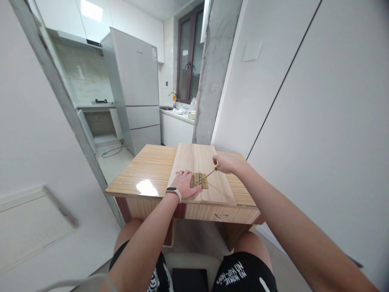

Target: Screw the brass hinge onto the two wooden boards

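Observation:
Two pale wooden boards (219,190) lie side by side on the desk, with a brass hinge (201,181) across their seam. My left hand (184,184) rests on the left board with its fingers spread, the thumb reaching the hinge's lower edge. In my right hand (223,163) is a screwdriver (210,173) with a yellow handle, held at a slant. Its tip meets the right leaf of the hinge near a screw hole. A small dark screw (177,172) appears to lie on the left board, beyond my left hand.
The striped wooden desk (142,166) has a drawer with a handle (221,215) at its front, above my knees. A white wall (304,121) stands close on the right. Beyond the desk are a fridge (138,73) and a sink counter (178,127).

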`<state>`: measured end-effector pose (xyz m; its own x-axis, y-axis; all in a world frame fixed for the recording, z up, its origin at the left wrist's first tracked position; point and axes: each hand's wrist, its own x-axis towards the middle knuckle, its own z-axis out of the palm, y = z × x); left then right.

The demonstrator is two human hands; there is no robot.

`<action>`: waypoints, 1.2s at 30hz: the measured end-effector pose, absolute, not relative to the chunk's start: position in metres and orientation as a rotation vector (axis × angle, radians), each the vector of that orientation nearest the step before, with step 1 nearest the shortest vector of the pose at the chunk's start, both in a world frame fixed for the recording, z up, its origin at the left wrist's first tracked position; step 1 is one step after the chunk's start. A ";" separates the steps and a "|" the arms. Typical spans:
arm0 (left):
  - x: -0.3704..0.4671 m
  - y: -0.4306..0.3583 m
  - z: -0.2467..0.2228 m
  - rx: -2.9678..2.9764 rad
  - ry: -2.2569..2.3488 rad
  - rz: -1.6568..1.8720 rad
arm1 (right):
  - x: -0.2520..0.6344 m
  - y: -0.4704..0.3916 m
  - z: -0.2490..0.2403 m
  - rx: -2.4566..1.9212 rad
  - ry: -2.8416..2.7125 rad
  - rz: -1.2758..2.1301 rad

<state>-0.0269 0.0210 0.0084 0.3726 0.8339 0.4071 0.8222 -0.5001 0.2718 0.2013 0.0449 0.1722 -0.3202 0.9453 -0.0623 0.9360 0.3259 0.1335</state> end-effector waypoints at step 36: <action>-0.026 0.019 0.012 2.583 1.580 0.766 | 0.199 0.044 0.083 2.327 2.395 -0.231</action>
<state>-0.0260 0.0190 0.0119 0.3679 0.8411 0.3966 0.8324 -0.4879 0.2627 0.1994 0.0440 0.0835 -0.0225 0.9984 0.0515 0.9702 0.0342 -0.2400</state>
